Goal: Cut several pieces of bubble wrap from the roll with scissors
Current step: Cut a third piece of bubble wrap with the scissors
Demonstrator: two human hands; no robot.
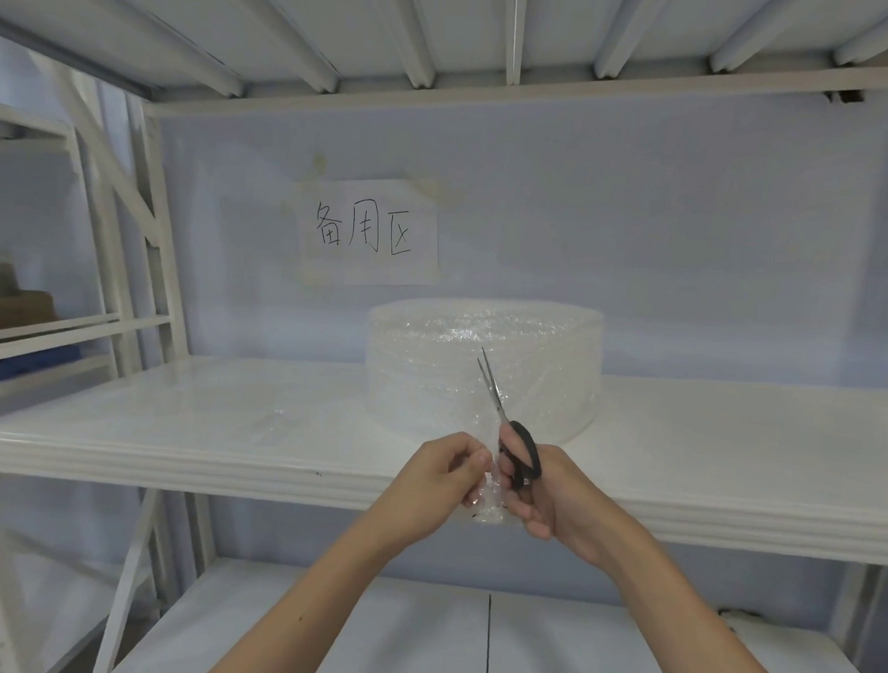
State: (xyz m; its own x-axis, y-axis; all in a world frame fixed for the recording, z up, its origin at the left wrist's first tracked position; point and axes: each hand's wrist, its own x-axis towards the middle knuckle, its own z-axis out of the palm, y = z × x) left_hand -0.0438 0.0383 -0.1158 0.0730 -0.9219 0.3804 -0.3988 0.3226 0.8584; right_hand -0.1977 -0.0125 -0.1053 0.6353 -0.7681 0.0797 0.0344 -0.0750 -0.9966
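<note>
A large roll of clear bubble wrap (528,351) stands upright on the white middle shelf (170,425). A loose sheet of the wrap (487,511) is drawn from the roll toward me, past the shelf's front edge. My left hand (444,483) pinches this sheet at its near end. My right hand (551,501) grips black-handled scissors (521,451). Their blades (491,385) point up and away, slightly apart, over the sheet in front of the roll.
A paper sign with handwritten characters (370,232) is taped to the blue wall behind the roll. A white lower shelf (415,643) lies under my arms. White rack posts (143,248) stand at the left, with cardboard boxes (11,303) beyond them.
</note>
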